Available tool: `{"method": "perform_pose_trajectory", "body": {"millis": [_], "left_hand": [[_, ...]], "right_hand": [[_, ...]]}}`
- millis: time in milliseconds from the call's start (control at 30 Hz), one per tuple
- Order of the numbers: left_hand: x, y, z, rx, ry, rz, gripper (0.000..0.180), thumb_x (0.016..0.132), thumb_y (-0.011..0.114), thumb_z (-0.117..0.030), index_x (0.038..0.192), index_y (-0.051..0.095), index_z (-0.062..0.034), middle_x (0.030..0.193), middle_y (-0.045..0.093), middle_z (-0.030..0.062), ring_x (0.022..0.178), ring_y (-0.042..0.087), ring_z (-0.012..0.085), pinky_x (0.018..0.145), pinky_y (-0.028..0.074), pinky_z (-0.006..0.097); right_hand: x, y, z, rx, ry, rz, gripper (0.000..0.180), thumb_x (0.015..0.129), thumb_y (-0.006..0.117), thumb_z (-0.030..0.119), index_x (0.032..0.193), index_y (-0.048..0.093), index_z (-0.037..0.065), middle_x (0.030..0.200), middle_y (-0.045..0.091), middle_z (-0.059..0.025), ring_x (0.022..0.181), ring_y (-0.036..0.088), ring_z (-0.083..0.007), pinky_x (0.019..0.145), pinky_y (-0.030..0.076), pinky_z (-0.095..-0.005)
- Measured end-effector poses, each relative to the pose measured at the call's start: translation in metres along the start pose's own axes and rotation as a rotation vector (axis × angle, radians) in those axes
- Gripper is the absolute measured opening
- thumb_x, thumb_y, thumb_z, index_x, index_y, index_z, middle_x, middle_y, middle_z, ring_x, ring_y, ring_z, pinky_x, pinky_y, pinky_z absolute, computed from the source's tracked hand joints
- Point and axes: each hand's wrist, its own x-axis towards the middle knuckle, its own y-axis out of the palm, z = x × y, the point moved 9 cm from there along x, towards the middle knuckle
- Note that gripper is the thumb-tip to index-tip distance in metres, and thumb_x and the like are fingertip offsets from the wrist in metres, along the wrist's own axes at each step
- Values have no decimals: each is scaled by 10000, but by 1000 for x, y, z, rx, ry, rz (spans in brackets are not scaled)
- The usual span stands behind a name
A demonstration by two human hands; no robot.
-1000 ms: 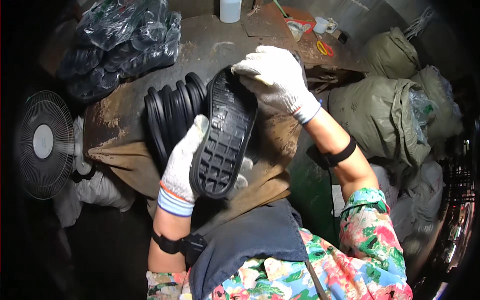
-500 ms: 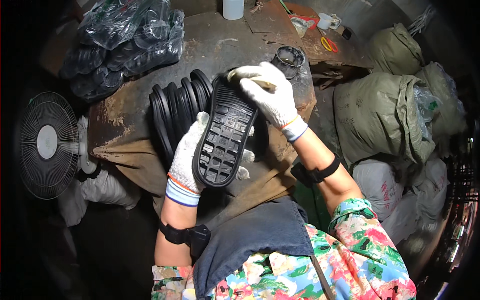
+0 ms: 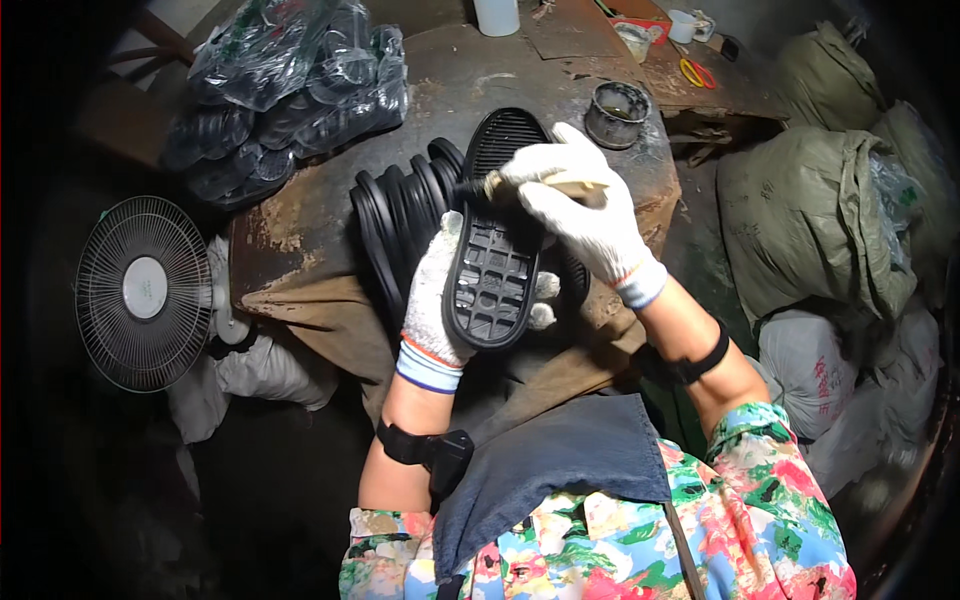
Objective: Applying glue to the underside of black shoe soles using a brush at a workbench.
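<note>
A black shoe sole (image 3: 492, 265) lies tilted in my gloved left hand (image 3: 432, 300). Its ribbed toe end points away from me, and its recessed grid faces up. My left fingers wrap underneath, with tips showing past the right edge. In my gloved right hand (image 3: 580, 205) is a small brush (image 3: 488, 186) with a light handle. The brush's dark bristles are over the middle of the sole, though contact is hard to make out. Behind the left hand, a row of black soles (image 3: 400, 205) stands on edge on the worn table (image 3: 440, 90).
A round dark pot (image 3: 617, 115) sits at the table's right. Plastic-wrapped black soles (image 3: 300, 90) are piled at the back left. A fan (image 3: 145, 290) stands left; stuffed green sacks (image 3: 800, 220) are on the right. Scissors (image 3: 697, 73) lie at the far right.
The brush in my right hand has moved from the sole's far end down to its middle. The view has shifted, so the surroundings sit further right.
</note>
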Motion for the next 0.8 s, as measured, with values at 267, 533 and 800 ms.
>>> {"method": "perform_pose_trajectory", "body": {"millis": [267,533,800], "left_hand": [[8,0,-14,-23,208,45,611,1107,377,-525,1500,550,-90,1461,620,152,1295,617,332,1129,478,531],[11,11,-55,66,410,113,776,1062,467,-593,1549,445,11,1499,562,242,1297,621,388,1120,509,530],[-31,57,-85,604,523,150,1037,910,678,-705,1498,441,115,1341,629,332,1161,696,411,995,603,506]], "right_hand": [[-25,18,58,-349,-291,110,226,859,804,184,1083,823,201,1121,791,32,1150,693,-224,1195,375,-500],[-26,38,90,-239,-523,385,261,843,827,232,1103,811,216,1114,784,16,1155,700,-257,1150,437,-514],[-25,13,73,-67,-185,419,187,911,766,202,1080,812,136,1084,797,-27,1078,720,-237,1113,453,-465]]}}
